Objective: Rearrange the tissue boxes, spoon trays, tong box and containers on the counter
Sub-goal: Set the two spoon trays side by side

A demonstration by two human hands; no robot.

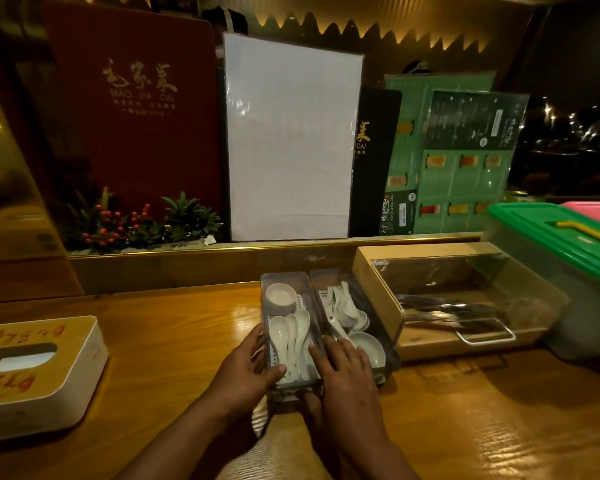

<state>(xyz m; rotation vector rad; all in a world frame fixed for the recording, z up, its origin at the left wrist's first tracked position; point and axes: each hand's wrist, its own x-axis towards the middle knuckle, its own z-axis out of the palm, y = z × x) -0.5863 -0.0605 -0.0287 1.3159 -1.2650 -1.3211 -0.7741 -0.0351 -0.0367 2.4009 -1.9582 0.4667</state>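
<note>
Two clear spoon trays stand side by side on the wooden counter [187,341]. The left spoon tray [267,282] holds white spoons and a small dish. My left hand [246,368] grips its near left corner, thumb on the front edge. My right hand [343,368] grips its near right side, fingers lying between the two trays. The right spoon tray [368,299] also holds white spoons and a bowl. To its right, touching it, lies the wooden tong box [371,271] with a clear lid. A white tissue box [84,358] sits at the far left.
A container with a green lid [548,230] stands at the right edge, a pink-lidded one [596,211] behind it. Menus and a white board [291,140] lean on a raised ledge at the back, beside a berry plant [136,220].
</note>
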